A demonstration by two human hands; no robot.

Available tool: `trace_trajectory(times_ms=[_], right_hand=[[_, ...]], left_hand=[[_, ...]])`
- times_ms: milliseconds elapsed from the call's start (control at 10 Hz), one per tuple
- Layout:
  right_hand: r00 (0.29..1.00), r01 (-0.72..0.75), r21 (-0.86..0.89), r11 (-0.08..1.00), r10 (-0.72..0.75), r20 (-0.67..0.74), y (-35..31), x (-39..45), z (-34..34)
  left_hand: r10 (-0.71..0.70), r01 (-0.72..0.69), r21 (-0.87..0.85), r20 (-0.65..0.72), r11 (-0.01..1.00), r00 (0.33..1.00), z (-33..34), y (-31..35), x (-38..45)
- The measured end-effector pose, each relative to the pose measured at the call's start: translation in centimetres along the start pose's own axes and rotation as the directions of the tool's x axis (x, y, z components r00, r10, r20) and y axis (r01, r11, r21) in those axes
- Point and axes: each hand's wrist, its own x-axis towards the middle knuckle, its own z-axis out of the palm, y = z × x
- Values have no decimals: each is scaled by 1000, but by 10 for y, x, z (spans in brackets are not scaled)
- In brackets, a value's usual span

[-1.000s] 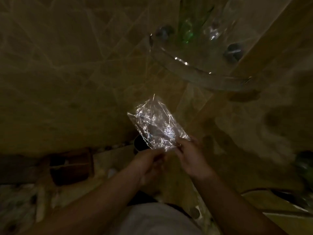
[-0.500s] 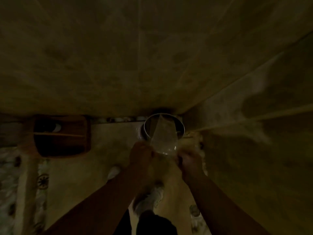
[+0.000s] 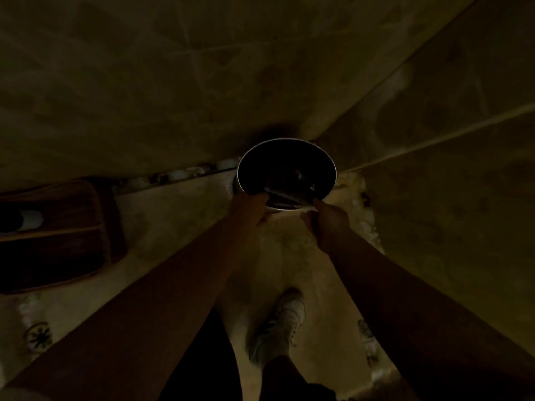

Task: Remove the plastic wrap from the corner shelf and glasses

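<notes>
Here the plastic wrap shows only as a dim, crumpled strip with a few faint glints, lying across the near side of the open mouth of a round bin, stretched between the two hands. The scene is very dark, so how much of the wrap sits inside the bin cannot be told. The left hand is at the near-left rim of the bin with its fingers curled inward toward the wrap; it seems to pinch the left end, though the grip itself is too dark to make out. The right hand is at the near-right rim, fingers bunched narrow, and a pale edge of wrap runs into its fingertips, so it appears closed on that end. The bin has a thin bright rim and a black interior, and it stands on the floor right in the corner where two tiled walls meet. A line of small pale pebbles runs along the foot of the left wall. Well to the left of the bin sits a dark wooden box with something pale inside it. Both bare forearms reach forward from the bottom of the view, and between them, near the lower middle, a light-coloured shoe rests on the floor.
</notes>
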Motion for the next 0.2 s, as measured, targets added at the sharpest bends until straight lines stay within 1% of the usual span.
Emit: trace_trajectory(times_ms=[100,200], right_hand=[[998,16,-223,975,-1,70,-3,-24,-13],[981,193,-606,772,-155,114,-24,-82,-31]], left_hand=[[157,-166,318,54,933,986,-12,-1,-43],[324,-386,553,211,738,922,-39,9,-109]])
